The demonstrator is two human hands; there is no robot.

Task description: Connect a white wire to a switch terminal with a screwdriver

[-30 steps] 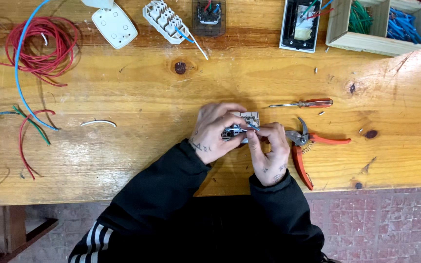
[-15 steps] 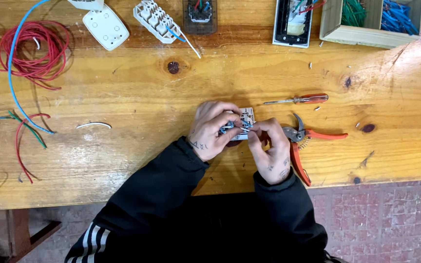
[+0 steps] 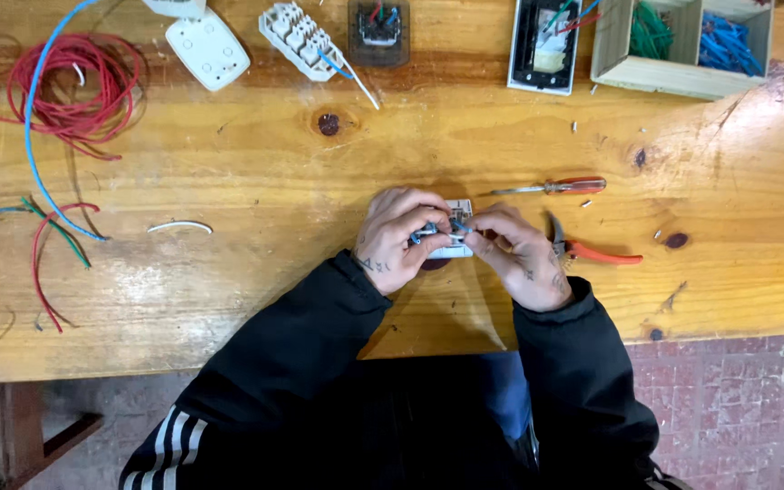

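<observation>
Two compartments split the wooden box (image 3: pixel 682 45) at the bench's (image 3: pixel 465 136) far right edge: green wires fill the left one, blue wires the right. Just left of it lies an open switch case (image 3: pixel 544 45) with wires inside. Near the bench's front edge, the left hand (image 3: pixel 401 238) and right hand (image 3: pixel 519 254) both grip a small white switch (image 3: pixel 451 238) between them, fingers curled around it over short blue wire ends. A screwdriver (image 3: pixel 551 188) lies just beyond the right hand, and red pliers (image 3: pixel 592 251) lie beside it. A red coil (image 3: pixel 70 86) sits far left. Bare wood stretches between the hands and that coil, broken only by a white wire scrap (image 3: pixel 180 226).
</observation>
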